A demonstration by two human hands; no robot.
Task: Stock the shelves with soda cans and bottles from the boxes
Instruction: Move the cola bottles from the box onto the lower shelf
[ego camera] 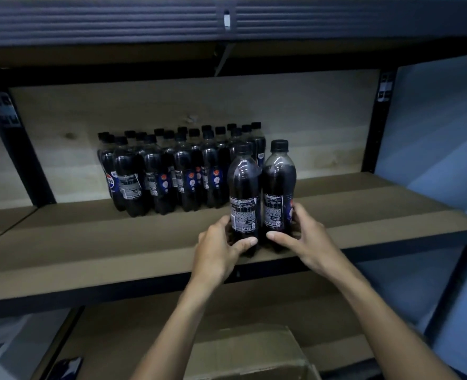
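Two dark cola bottles stand upright side by side near the front edge of the brown shelf board (pixel 117 242). My left hand (pixel 218 248) grips the lower part of the left bottle (pixel 243 182). My right hand (pixel 300 237) grips the lower part of the right bottle (pixel 278 176). Both bottles have black caps and labels facing me. Behind them, against the pale back panel, stands a group of several matching bottles (pixel 172 174) in rows.
A black upper shelf rail (pixel 226 20) hangs overhead. Black uprights (pixel 21 149) frame the bay left and right. An open cardboard box (pixel 243 352) sits on the lower shelf below my arms. A blue wall (pixel 432 133) lies to the right.
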